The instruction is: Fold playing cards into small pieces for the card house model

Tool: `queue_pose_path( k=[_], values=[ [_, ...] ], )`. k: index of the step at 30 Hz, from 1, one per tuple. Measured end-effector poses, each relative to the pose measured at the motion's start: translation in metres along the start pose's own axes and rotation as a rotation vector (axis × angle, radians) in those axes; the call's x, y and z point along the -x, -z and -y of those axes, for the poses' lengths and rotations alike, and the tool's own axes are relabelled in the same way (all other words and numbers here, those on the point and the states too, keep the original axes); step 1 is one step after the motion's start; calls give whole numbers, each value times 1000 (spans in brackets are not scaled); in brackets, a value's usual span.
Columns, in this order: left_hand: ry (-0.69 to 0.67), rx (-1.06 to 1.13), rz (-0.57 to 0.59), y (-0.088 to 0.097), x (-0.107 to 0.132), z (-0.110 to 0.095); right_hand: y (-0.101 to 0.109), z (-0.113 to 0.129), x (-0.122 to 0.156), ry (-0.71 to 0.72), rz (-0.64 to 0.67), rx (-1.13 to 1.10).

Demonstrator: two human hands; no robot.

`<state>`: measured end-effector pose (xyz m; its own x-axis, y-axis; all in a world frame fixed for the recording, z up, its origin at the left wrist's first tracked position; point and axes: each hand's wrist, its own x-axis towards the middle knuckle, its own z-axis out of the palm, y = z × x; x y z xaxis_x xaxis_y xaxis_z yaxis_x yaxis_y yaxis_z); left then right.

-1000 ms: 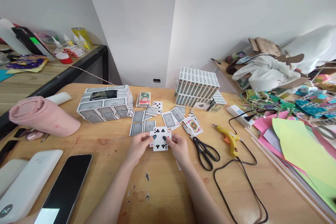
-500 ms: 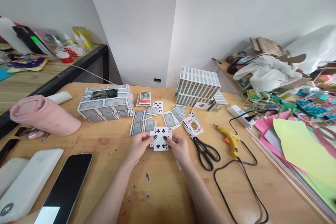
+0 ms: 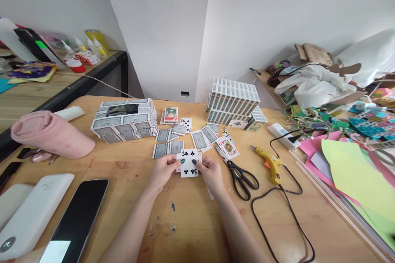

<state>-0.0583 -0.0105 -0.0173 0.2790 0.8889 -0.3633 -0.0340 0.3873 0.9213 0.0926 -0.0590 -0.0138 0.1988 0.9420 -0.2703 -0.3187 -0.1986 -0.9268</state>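
Observation:
Between my two hands is a four of clubs playing card (image 3: 189,166), face up, with another card turned crosswise behind it. My left hand (image 3: 166,169) pinches the left edge, thumb on top. My right hand (image 3: 210,169) pinches the right edge the same way. Just beyond lie loose playing cards (image 3: 200,141), some face down with grey backs. A box covered in cards (image 3: 124,121) stands behind to the left. A part of another card (image 3: 210,194) shows beside my right wrist.
Black scissors (image 3: 242,181) and a yellow glue gun (image 3: 271,164) with its cord lie right. Stacked card boxes (image 3: 233,98) stand at the back. A pink roll (image 3: 52,133), a phone (image 3: 77,222) and a white power bank (image 3: 37,213) are left. Coloured paper (image 3: 354,172) lies far right.

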Motion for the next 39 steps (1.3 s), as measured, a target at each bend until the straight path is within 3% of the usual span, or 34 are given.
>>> queue_pose_path(
  k=[39],
  values=[
    [8, -18, 56, 3, 1, -3, 4, -5, -3, -9, 10, 22]
  ],
)
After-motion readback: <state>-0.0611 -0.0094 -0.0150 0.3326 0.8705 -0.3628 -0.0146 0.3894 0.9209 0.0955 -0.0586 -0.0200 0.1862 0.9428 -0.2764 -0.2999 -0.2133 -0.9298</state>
